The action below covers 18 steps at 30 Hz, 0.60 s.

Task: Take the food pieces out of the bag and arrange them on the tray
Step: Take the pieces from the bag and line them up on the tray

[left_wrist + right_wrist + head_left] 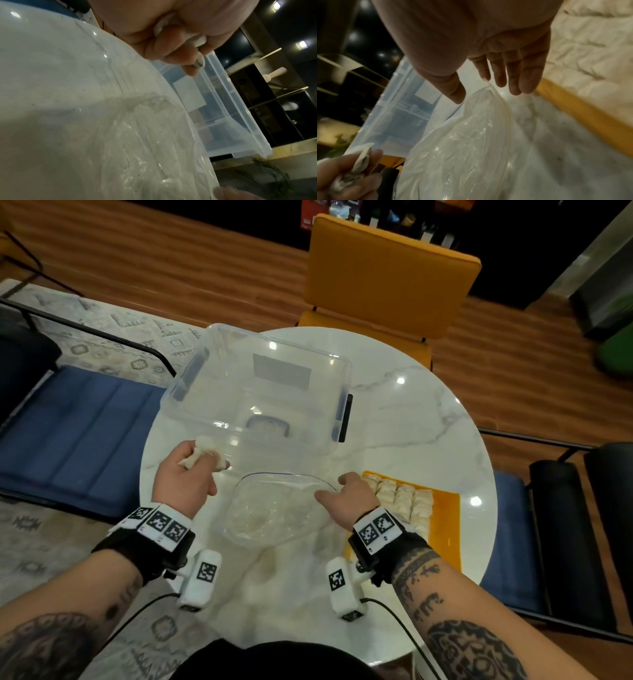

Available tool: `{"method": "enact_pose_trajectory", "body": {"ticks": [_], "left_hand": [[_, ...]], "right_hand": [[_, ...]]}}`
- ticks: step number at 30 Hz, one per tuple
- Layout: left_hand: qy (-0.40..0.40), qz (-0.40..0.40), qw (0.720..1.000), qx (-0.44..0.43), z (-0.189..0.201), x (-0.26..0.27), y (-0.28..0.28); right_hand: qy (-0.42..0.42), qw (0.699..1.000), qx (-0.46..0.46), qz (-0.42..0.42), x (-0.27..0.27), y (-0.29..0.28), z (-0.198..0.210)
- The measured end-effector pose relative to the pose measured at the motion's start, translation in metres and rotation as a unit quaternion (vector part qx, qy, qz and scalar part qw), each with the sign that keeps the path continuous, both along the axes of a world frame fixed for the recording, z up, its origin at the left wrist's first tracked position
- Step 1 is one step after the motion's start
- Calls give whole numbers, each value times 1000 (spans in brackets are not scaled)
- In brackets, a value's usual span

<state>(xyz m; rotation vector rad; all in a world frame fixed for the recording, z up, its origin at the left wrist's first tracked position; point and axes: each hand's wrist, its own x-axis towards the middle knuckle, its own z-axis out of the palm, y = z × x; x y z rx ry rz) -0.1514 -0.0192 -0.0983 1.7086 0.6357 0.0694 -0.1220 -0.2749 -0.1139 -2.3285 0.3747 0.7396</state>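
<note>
My left hand (202, 458) hovers left of the bag, its fingers curled around a few pale dumpling pieces (200, 451); the left wrist view shows these pieces (197, 40) wedged in the fist. A clear plastic bag (274, 508) lies open-mouthed on the table between my hands. Over the bag's right rim my right hand (334, 486) is open, its straight fingers (513, 75) just above the rim (498, 97) and holding nothing. To the right is the orange tray (447, 508), with rows of dumplings (404, 498) on it.
A large clear plastic bin (260, 385) stands behind the bag on the round white marble table (411, 422). A yellow chair (387, 275) is at the far side, with blue-cushioned seats (78, 433) left and right. The table edge is near my body.
</note>
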Motion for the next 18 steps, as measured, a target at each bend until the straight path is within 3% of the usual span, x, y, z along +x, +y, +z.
{"method": "enact_pose_trajectory", "body": {"ticks": [4,9,13,18], "left_hand": [[6,-34,999,-1,8,0,-7],[17,-174,984,-17,16,-3,-60],[5,-309,951,-18,24,-4,-123],[-2,-399,917,-18,27,3,-188]], "right_hand": [[-66,997,25,7,-4,-20,22],[-122,982,144,-9,-17,-42,46],[-139,964,225,-3,-28,-64,58],[-187,964,188,2,-32,-108,65]]}}
